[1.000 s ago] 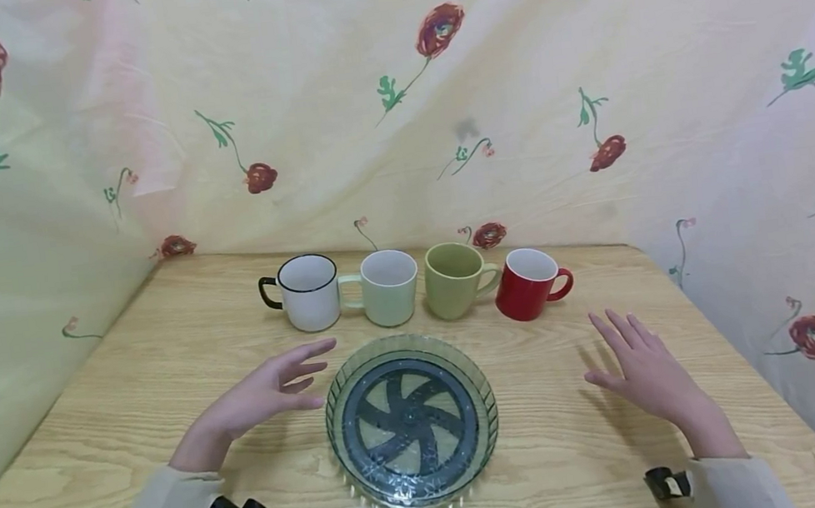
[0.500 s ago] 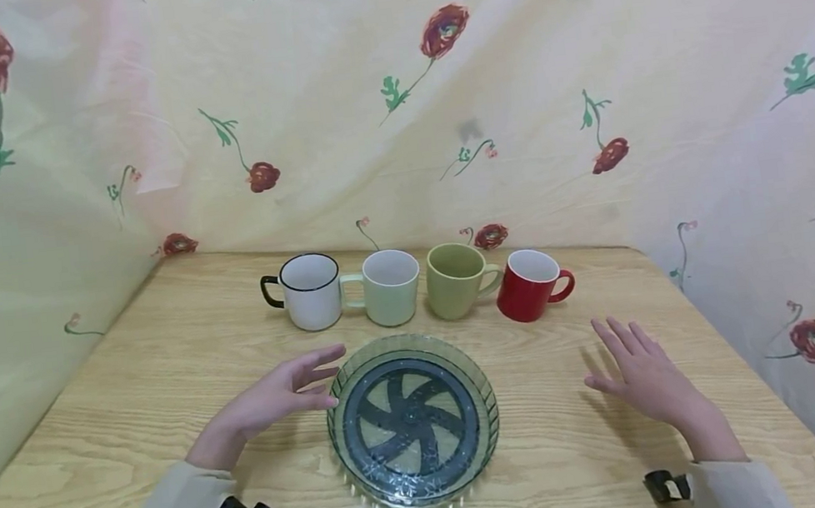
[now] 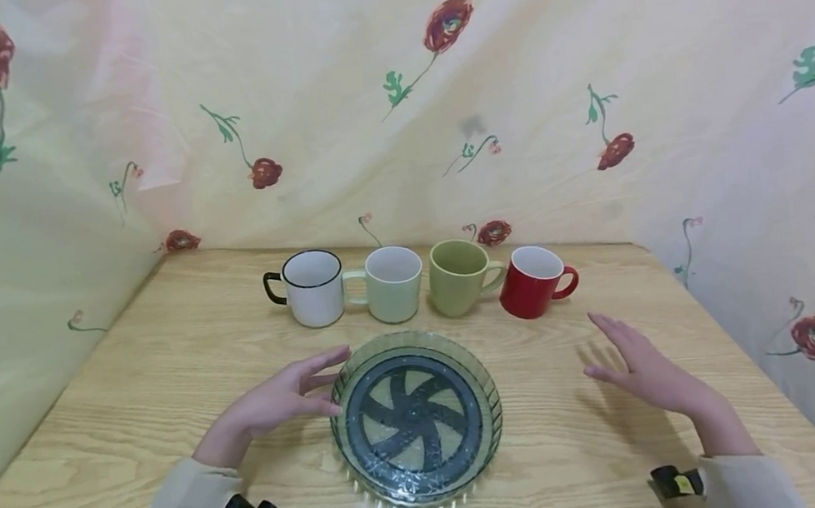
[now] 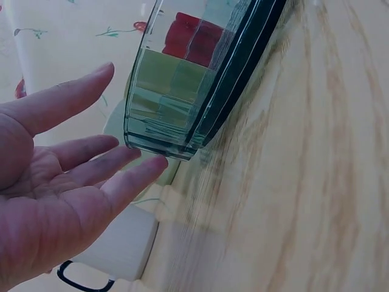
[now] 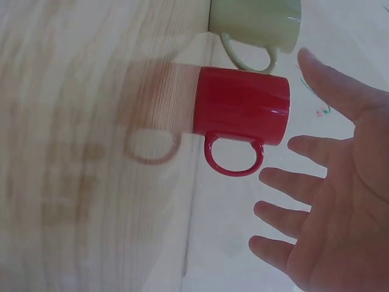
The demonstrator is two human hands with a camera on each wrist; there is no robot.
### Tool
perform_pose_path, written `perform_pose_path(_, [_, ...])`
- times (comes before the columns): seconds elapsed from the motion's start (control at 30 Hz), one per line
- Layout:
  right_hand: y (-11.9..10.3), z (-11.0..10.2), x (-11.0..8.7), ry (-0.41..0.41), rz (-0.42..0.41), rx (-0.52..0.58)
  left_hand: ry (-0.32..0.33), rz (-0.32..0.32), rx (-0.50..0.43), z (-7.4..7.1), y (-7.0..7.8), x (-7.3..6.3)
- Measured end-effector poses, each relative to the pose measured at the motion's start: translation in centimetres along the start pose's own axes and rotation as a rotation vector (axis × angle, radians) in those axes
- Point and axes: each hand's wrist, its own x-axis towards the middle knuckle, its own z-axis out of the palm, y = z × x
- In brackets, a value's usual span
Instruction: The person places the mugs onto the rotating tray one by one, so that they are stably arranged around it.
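A round, clear greenish glass dish (image 3: 491, 412) with a dark pinwheel pattern at its bottom sits on the table. My left hand (image 3: 277, 401) is at the dish's left rim, fingers spread and thumb apart; in the left wrist view the fingertips come close to the glass wall, and contact is hard to tell. Over the table to the right, my right hand (image 3: 647, 369) is apart from everything, its fingers extended. The nearest thing to it is a red mug (image 3: 525, 295), also filling the middle of the right wrist view.
Behind the dish, a row holds a white mug (image 3: 314, 298) with black rim and handle, a pale mint mug (image 3: 394, 293), an olive-green mug (image 3: 454, 286) and the red one. A flowered cloth (image 3: 331, 112) hangs behind the wooden table (image 3: 121, 387).
My left hand has moved right, up to the dish's rim. The right hand has turned slightly, thumb side up. The mugs and dish stay in place.
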Motion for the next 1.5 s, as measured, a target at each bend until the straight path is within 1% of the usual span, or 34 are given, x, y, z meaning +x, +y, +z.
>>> perform_pose_path(0.13, [0.1,-0.4,0.6,-0.009,0.01,0.028,-0.001,-0.027,0.022,0.0,-0.2,0.0])
perform_pose_path(0.33, [0.6,-1.0,2.1,0.0,0.11,0.079,-0.006,-0.045,0.04,0.1,-0.1,0.0])
perform_pose_path(0.47, [1.1,-1.2,3.3,0.029,0.157,0.193,-0.01,-0.056,0.025,0.1,0.1,0.0])
perform_pose_path(0.57, [1.5,-1.3,4.2,0.074,0.19,0.278,-0.01,-0.066,0.026,0.2,0.2,-0.1])
perform_pose_path(0.73, [2.2,-1.4,5.5,0.142,0.241,0.377,-0.005,-0.077,0.034,0.2,0.2,0.0])
perform_pose_path(0.83, [2.5,-1.5,6.4,0.164,0.249,0.413,-0.001,-0.082,0.037,0.2,0.2,0.0])
perform_pose_path(0.93, [2.7,-1.6,7.3,0.172,0.265,0.414,0.001,-0.085,0.04,0.2,0.2,0.0])
perform_pose_path(1.13, [3.5,-1.5,8.9,0.199,0.266,0.463,0.004,-0.093,0.038,0.1,0.1,-0.1])
perform_pose_path(1.3, [4.4,-1.1,9.8,0.196,0.265,0.469,0.012,-0.109,0.048,0.1,0.1,-0.1])
perform_pose_path(1.5, [4.5,-0.5,10.6,0.21,0.259,0.472,0.02,-0.115,0.055,0.1,0.0,-0.1])
